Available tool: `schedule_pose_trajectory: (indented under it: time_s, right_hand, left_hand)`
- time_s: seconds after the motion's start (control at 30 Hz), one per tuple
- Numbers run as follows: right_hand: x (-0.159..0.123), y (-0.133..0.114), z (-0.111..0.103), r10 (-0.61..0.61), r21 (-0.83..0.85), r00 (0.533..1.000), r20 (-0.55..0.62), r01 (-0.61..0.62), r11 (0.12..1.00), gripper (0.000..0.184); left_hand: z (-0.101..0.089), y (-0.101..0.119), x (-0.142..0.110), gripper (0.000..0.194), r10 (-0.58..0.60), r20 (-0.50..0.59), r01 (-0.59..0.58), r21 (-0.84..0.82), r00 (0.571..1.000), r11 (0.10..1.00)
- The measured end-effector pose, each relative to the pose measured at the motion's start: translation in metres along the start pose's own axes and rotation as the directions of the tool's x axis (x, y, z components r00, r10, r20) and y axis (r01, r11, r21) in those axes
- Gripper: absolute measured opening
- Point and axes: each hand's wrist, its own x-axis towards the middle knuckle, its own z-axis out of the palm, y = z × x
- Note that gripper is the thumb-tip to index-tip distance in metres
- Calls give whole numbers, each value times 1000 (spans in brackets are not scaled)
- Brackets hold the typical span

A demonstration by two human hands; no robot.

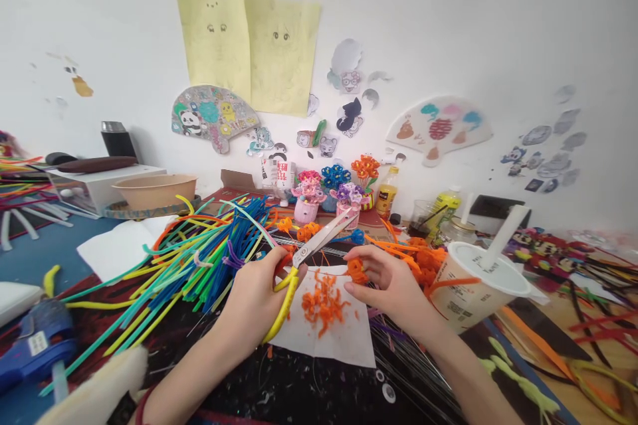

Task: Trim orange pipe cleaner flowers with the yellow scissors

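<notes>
Scissors (302,255) gripped by left hand (255,293), fingers clamped on handles. Orange piece (357,270) pinched in fingers of right hand (391,279), near white paper (351,348). Fingertips could be nicked if scissors slip; orange clippings (325,304) could be scattered if paper is knocked.

Craft workspace around you, a crowded worktable (64,246) against a white wall (438,20), pipe cleaners (214,259) heaped on the left, a glue gun (40,345) near left, orange clippings (323,305) on white paper (351,345) before you, fuzzy potted flowers (336,176) at the far side, painted fans (214,113) and drawings (214,46) above
</notes>
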Motion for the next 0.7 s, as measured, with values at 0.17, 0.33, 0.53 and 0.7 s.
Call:
schedule_pose_trajectory:
  time_s: [0.17,0.33,0.53,0.7]
  right_hand:
    - [1,0,-1,13,104,1000,21,-16,995,29]
    - [2,0,-1,28,175,997,-75,-15,984,27]
    - [2,1,0,1,283,968,-252,72,956,34]
    - [-1,-1,1,-50,296,967,-249,126,947,28]
  left_hand:
    - [-2,-5,0,28,-59,-35,60,20,998,998]
    - [-4,-11,-1,31,-115,-139,91,-169,984,981]
    - [-8,-4,0,30,-181,-101,91,-576,978,813]
    - [-13,8,-2,27,-188,-76,83,-695,979,714]
